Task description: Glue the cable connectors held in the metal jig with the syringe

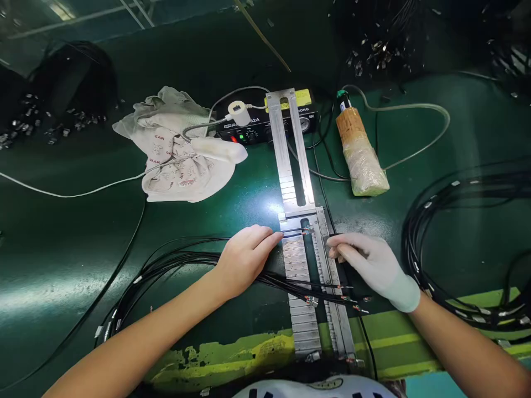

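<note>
While my bare left hand pinches a thin black cable between thumb and fingertips, that cable reaches across the notched left rail of a long silver metal fixture, its stripped tip over the slot between the rails. My right hand, in a thin whitish glove, waits just beside the fixture's right rail with thumb and forefinger drawn close together; I cannot tell whether anything is between them. Under my left hand runs a loose bundle of black cables, its bare-wired ends lying over both rails nearer to me. At the fixture's far end sits a black control box with lit red and green indicators, and to its left a crumpled white printed cloth lies on the dark green bench. Right of the box is a bottle-like tool wrapped in brown and clear tape, and a big coil of black cables lies beyond my right hand.
</note>
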Demonstrator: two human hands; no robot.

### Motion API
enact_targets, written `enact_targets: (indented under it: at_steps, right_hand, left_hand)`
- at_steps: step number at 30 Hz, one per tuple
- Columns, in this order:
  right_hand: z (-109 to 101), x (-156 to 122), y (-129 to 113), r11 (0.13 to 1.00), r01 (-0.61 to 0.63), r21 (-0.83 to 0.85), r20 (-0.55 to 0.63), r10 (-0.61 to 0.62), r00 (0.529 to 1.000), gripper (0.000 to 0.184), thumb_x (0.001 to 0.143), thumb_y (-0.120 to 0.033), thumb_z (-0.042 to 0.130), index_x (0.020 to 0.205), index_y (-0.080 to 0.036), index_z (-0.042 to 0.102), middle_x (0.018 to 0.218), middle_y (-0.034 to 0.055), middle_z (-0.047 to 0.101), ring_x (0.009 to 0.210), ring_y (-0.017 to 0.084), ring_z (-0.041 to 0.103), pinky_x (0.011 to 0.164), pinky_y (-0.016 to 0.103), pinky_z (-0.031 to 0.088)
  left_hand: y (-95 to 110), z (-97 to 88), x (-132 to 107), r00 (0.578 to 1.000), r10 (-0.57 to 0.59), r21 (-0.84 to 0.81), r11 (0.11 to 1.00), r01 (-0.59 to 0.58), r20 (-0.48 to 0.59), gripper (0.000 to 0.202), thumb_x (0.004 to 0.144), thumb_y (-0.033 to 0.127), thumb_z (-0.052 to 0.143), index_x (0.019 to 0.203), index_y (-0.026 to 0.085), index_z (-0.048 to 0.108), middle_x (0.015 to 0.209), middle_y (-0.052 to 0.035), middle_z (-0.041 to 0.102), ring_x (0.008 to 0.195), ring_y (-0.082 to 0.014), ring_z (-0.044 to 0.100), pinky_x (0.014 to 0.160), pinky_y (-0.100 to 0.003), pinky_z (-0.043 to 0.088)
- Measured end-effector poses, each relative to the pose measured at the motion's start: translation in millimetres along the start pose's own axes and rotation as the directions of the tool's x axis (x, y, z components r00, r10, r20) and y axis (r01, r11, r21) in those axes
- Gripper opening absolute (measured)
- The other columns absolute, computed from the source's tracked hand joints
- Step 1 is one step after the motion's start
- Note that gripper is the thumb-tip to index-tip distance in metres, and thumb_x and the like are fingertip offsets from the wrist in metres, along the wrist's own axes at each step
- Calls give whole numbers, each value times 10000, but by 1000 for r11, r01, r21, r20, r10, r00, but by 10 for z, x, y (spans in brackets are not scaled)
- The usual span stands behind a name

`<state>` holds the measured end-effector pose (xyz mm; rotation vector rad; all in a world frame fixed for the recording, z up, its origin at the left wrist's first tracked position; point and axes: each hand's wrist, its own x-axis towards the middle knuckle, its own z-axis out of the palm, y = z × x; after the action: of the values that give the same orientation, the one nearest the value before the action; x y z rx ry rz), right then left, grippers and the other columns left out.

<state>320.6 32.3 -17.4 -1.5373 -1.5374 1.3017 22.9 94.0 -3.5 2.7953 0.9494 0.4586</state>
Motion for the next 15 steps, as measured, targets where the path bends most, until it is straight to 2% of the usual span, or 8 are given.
enact_targets:
  at_steps: [3, 10, 15]
  right_hand:
    - [2, 13, -4, 1000, 7, 25, 9, -7, 1000, 258, 984, -417, 542, 1069, -272, 737, 924, 4, 760, 846, 174, 719, 827, 310, 597]
    - [-4, 24, -15, 1000, 4, 5, 5, -4, 1000, 271, 985, -416, 538, 1062, -254, 741, 913, 16, 761, 841, 182, 720, 822, 318, 594]
    - [-8, 24, -34, 1000, 10, 14, 10, -10, 1000, 254, 986, -406, 543, 1065, -264, 738, 915, 3, 761, 831, 171, 718, 828, 310, 587]
  left_hand:
    - [-28, 4, -20, 997, 71, 102, 992, -70, -8, 236, 987, 122, 466, 1193, 130, 580, 987, -104, 675, 842, -196, 596, 711, -326, 470]
    - [-13, 78, 7, 995, 99, 195, 976, -96, -6, 232, 983, 124, 475, 1187, 130, 584, 967, -103, 672, 801, -190, 576, 677, -325, 438]
    - [-21, 79, 17, 995, 96, 148, 985, -91, -26, 224, 984, 127, 484, 1190, 139, 570, 962, -98, 666, 798, -183, 578, 688, -322, 452]
